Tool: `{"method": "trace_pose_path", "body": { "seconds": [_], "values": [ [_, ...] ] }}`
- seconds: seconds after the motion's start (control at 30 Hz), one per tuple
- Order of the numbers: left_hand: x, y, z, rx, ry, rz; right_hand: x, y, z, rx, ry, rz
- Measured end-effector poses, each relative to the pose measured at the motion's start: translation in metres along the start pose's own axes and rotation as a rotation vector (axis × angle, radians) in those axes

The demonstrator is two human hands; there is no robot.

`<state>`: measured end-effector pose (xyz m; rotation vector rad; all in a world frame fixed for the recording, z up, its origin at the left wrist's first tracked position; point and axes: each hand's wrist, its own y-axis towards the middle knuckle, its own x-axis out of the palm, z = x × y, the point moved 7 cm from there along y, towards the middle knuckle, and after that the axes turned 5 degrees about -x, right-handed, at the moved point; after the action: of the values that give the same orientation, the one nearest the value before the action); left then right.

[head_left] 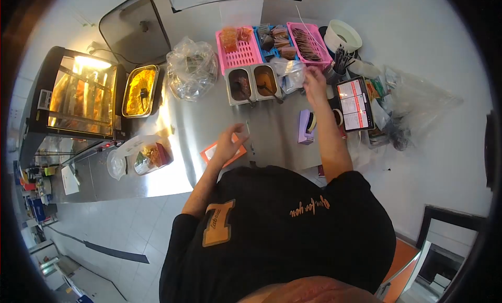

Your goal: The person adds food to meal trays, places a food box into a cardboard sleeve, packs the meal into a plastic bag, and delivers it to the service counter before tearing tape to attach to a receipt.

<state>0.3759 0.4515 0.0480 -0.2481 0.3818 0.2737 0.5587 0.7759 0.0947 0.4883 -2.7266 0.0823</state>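
Note:
My left hand (pixel 228 146) is over an orange-edged paper (pixel 210 151) on the steel counter, with its fingers apart and nothing visible in them. A thin pen-like item (pixel 252 146) lies just right of it. Farther out, my right hand (pixel 315 84) has its fingers bent at the edge of a clear plastic bag (pixel 290 73); what they pinch is too small to make out. Left of that bag stand two steel tubs, one with dark contents (pixel 239 83) and one with orange sauce (pixel 264 78), each with a ladle.
Pink baskets (pixel 246 57) holding packets and sticks line the back. A tablet (pixel 355 104), purple tape dispenser (pixel 305 128) and white tub (pixel 343 36) are at right. To the left are a yellow food tray (pixel 140 91), lit warmer (pixel 83 94), bundled plastic bags (pixel 192 67) and food pack (pixel 151 157).

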Motion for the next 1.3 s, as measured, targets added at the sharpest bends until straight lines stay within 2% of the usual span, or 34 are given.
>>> {"method": "trace_pose_path", "body": {
  "seconds": [0.07,0.13,0.2,0.23,0.3,0.43,0.53,0.57,0.67,0.7,0.8,0.87,0.93,1.0,1.03,1.1,1.17,1.23,1.3],
  "values": [
    [0.009,0.009,0.030,-0.102,-0.484,-0.100,0.055,-0.060,-0.013,0.096,0.282,-0.124],
    [0.012,0.018,0.049,-0.190,-0.951,-0.168,0.089,-0.113,0.004,0.224,0.294,-0.380],
    [0.008,0.023,0.051,-0.256,-1.402,-0.205,0.121,-0.165,0.008,0.325,0.195,-0.418],
    [-0.005,0.022,0.049,-0.227,-1.344,-0.107,0.131,-0.179,0.009,0.369,0.142,-0.437],
    [-0.025,0.013,0.046,-0.179,-1.215,0.071,0.122,-0.189,0.028,0.396,0.288,-0.267],
    [-0.033,-0.011,0.028,-0.224,-1.020,0.141,0.107,-0.201,0.053,0.280,0.385,0.074],
    [-0.029,-0.024,0.021,-0.257,-0.973,0.109,0.146,-0.221,0.040,0.130,0.267,-0.016],
    [-0.029,-0.028,0.016,-0.254,-1.029,0.098,0.157,-0.228,0.050,0.038,0.181,-0.124],
    [-0.035,-0.038,0.002,-0.233,-1.114,0.074,0.193,-0.245,0.031,-0.345,-0.416,-0.511],
    [-0.041,-0.043,0.001,-0.219,-1.083,0.073,0.192,-0.246,0.032,-0.258,-0.536,-0.487],
    [-0.063,-0.060,-0.013,-0.200,-0.869,0.173,0.187,-0.235,0.054,-0.149,-0.476,-0.434],
    [-0.074,-0.068,-0.030,-0.248,-0.837,0.265,0.187,-0.228,0.047,-0.272,-0.515,-0.449],
    [-0.075,-0.074,-0.031,-0.219,-0.833,0.190,0.190,-0.227,0.033,-0.480,-0.616,-0.455],
    [-0.070,-0.073,-0.032,-0.146,-0.844,0.083,0.193,-0.226,0.029,-0.494,-0.590,-0.460],
    [-0.064,-0.074,-0.029,-0.231,-1.035,0.021,0.194,-0.225,0.026,-0.501,-0.578,-0.463],
    [-0.047,-0.077,-0.016,-0.416,-1.412,-0.113,0.198,-0.229,0.033,-0.344,-0.511,-0.587],
    [-0.040,-0.064,-0.036,-0.404,-1.245,-0.121,0.196,-0.232,0.044,-0.166,-0.508,-0.720],
    [-0.038,-0.054,-0.022,-0.320,-1.089,-0.111,0.187,-0.236,0.060,0.041,-0.570,-0.855],
    [-0.037,-0.050,-0.019,-0.319,-1.156,-0.118,0.179,-0.237,0.050,0.103,-0.347,-0.801]
  ]
}}
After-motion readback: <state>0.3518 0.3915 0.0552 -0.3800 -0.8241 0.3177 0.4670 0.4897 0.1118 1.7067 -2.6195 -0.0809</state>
